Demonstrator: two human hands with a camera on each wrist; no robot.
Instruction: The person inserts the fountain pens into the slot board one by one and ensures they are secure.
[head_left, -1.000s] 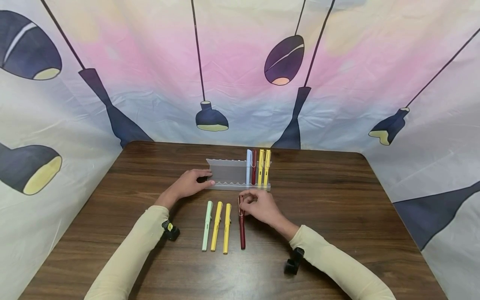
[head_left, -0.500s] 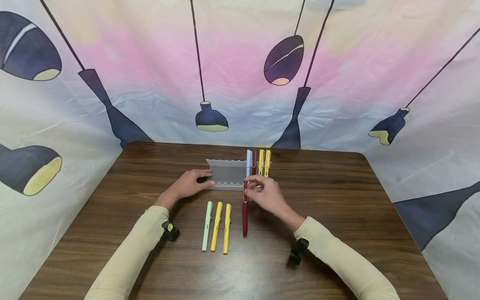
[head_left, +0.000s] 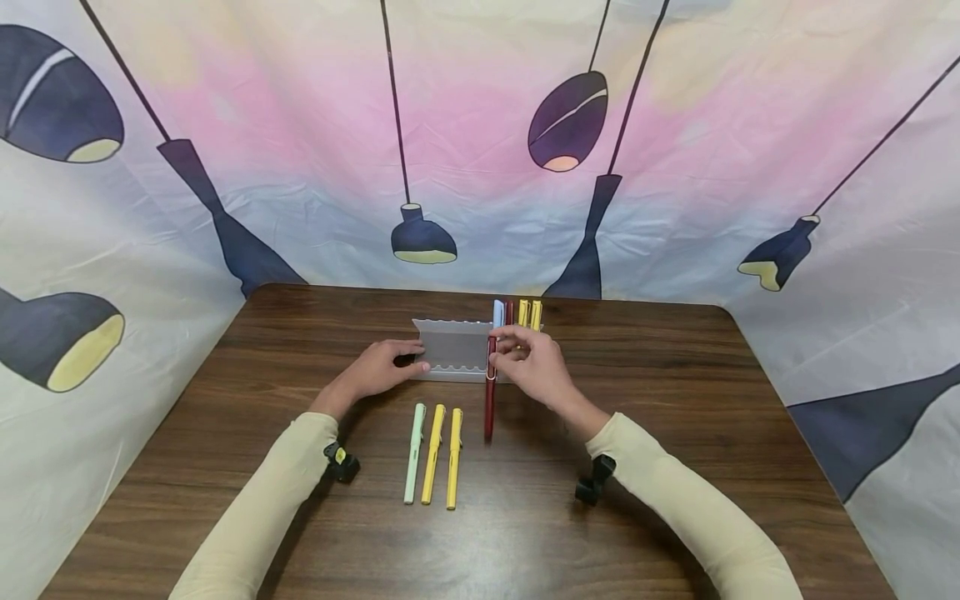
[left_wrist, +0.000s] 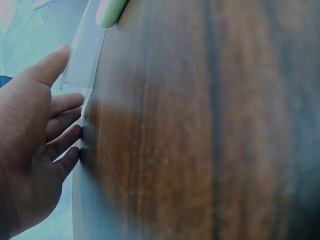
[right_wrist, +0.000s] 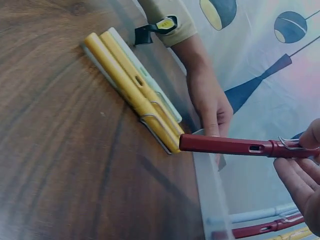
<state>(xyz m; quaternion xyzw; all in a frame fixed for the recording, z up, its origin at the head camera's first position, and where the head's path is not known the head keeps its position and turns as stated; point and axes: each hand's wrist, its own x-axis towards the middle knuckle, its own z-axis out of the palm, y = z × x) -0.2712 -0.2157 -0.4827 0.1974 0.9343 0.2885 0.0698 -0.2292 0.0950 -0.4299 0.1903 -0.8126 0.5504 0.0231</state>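
My right hand (head_left: 534, 367) pinches a dark red fountain pen (head_left: 490, 408) near its clip, thumb on one side and fingers on the other. The pen is held in front of a clear pen rack (head_left: 453, 346), its lower end toward me. Its barrel also shows in the right wrist view, a red pen (right_wrist: 220, 145) with a small window. My left hand (head_left: 378, 368) touches the rack's left end with thumb and fairly straight fingers. At the rack's right side stand a light blue pen (head_left: 498, 312), a dark red pen (head_left: 510, 312) and two yellow pens (head_left: 529, 312), partly hidden by my right hand.
On the wooden table (head_left: 337, 533), a mint green pen (head_left: 415, 454), a yellow pen (head_left: 432, 454) and another yellow pen (head_left: 454, 458) lie side by side in front of the rack. Behind the table's far edge hangs a cloth backdrop (head_left: 480, 125) printed with lamps.
My right hand has lifted the dark red pen from beside the yellow pens and carried it away from me to the rack's front. The left hand has stayed in place.
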